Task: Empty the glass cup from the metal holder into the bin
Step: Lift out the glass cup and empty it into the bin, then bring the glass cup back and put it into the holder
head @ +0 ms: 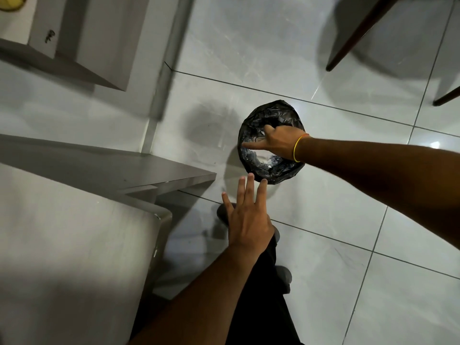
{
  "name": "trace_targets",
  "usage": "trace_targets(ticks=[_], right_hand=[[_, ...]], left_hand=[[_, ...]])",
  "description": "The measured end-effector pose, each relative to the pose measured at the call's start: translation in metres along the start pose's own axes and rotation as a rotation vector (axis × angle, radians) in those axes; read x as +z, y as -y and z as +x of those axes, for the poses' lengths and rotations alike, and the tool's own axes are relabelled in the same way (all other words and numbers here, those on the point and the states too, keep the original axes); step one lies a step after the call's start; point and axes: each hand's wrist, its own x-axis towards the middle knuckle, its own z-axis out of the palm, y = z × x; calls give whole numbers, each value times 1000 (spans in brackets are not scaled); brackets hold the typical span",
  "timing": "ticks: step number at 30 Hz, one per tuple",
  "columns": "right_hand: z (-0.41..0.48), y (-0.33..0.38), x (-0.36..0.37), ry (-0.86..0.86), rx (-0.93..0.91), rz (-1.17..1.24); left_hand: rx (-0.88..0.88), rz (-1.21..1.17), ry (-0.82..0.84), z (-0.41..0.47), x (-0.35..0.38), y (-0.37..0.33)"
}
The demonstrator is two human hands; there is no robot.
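A small round bin [272,112] lined with a black bag stands on the tiled floor at the centre of the head view. My right hand [282,143], with a yellow band on its wrist, reaches over the bin's mouth. It grips a clear glass cup [258,140] between thumb and fingers. The cup is hard to make out and seems tipped into the bin. My left hand [247,220] hovers flat with fingers spread just short of the bin's near rim, holding nothing. No metal holder shows in this view.
A white counter [74,245] with a grey edge fills the lower left, and more white cabinetry [99,33] stands at the upper left. Dark chair legs [353,38] rise at the upper right. My dark trouser leg [261,307] and shoes are below the hands.
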Motion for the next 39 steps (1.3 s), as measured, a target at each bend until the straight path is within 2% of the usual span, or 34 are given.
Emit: trace_targets(ticks=[3, 8, 11, 16, 19, 24, 27, 32, 35, 39], right_hand=[[-2, 2, -1, 28, 54, -42], [1, 1, 0, -12, 26, -32], [-1, -1, -4, 35, 69, -64], [4, -1, -13, 18, 50, -34], [2, 0, -20, 40, 75, -114], [-3, -1, -16, -44, 43, -117], [-15, -4, -10, -42, 130, 60], [-69, 3, -37, 63, 350, 525], [-117, 22, -74, -19, 485, 825], [-181, 45, -150, -170, 587, 1121]], left_hand=[[17, 20, 0, 1, -3, 0], [69, 65, -5, 0, -8, -1], [57, 67, -5, 0, -11, -1], [61, 73, -15, 2, -15, 1], [52, 72, -22, 1, -18, 4], [36, 81, -31, -2, -28, 4], [37, 91, -25, -5, -38, 2], [67, 77, -11, -18, -74, -14], [97, 61, -41, -33, -108, -32], [154, 32, -182, -64, -178, -59]])
